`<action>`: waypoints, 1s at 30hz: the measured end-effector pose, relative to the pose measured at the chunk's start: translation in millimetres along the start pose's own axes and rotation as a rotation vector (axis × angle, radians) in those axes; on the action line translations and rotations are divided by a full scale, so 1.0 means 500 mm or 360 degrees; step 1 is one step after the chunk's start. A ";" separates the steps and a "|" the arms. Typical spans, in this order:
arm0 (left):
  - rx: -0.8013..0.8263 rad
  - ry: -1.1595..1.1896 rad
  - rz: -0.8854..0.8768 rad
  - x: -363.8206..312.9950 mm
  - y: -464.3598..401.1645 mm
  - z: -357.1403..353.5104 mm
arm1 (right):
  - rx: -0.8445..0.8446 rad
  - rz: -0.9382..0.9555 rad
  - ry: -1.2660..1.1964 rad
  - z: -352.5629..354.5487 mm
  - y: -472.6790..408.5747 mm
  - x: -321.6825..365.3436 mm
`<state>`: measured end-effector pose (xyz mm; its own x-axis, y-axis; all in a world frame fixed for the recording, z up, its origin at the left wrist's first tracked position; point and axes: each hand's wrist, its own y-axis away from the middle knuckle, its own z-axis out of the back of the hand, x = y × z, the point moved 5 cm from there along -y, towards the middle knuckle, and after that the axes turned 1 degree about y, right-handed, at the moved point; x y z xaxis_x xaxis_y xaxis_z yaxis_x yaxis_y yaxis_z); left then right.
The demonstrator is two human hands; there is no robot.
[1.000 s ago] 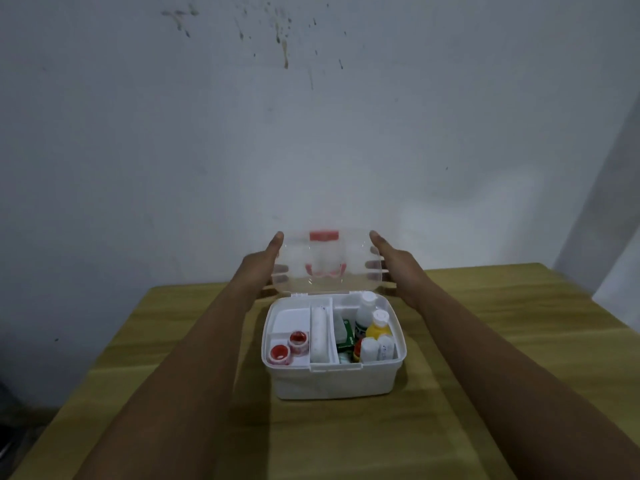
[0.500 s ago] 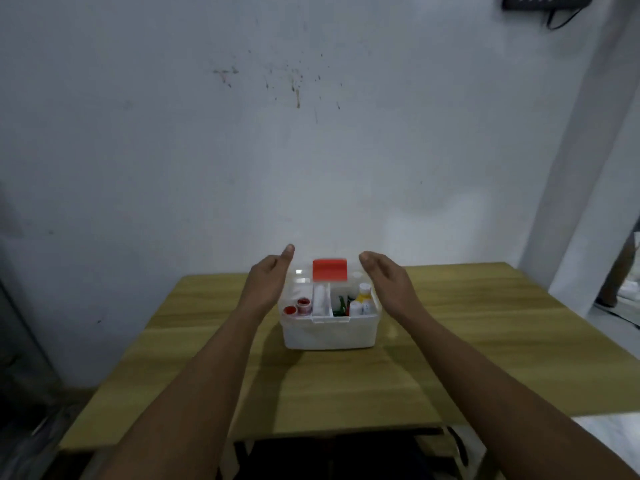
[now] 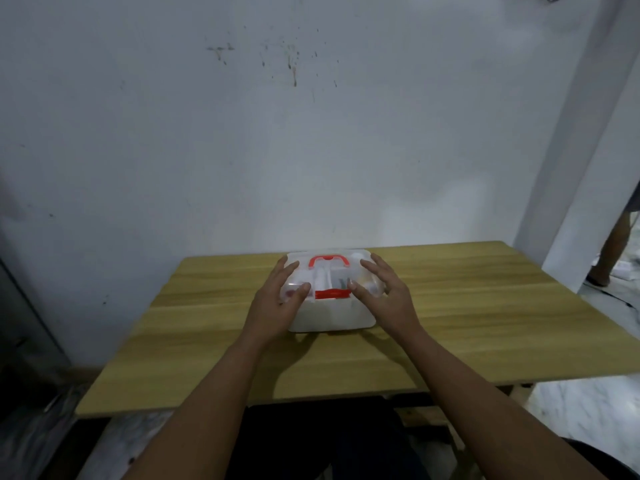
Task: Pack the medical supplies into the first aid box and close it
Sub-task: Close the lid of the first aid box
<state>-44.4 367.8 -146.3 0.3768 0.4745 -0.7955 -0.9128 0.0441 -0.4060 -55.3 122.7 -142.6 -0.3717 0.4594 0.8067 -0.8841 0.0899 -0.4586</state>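
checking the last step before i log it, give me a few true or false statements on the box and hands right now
1. The clear lid lies down over the first aid box. True.
2. The left hand grips the red handle. False: it rests on the lid's left side.
3. The right hand is spread on the lid's right side. True.
4. The box sits on the floor. False: it stands on the wooden table.

No text, label, brand or number can be read anywhere. The first aid box (image 3: 330,306) shows only a plain red handle and latch, and whatever lies under its clear lid is too blurred to make out.
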 end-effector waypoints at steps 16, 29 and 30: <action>0.0155 -0.0321 -0.0146 0.025 -0.062 -0.021 | 0.0125 0.0234 0.0190 -0.021 -0.037 -0.042; 0.0132 -0.0337 -0.0170 0.083 -0.282 -0.106 | 0.0140 0.0096 0.0116 -0.052 -0.260 -0.154; 0.0135 -0.0346 -0.0172 0.086 -0.296 -0.112 | 0.0142 0.0083 0.0104 -0.055 -0.273 -0.160</action>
<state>115.7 332.6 -145.6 0.4383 0.6405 -0.6306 -0.8826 0.1740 -0.4368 102.7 98.1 -154.8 -0.4012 0.5186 0.7551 -0.8867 -0.0132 -0.4621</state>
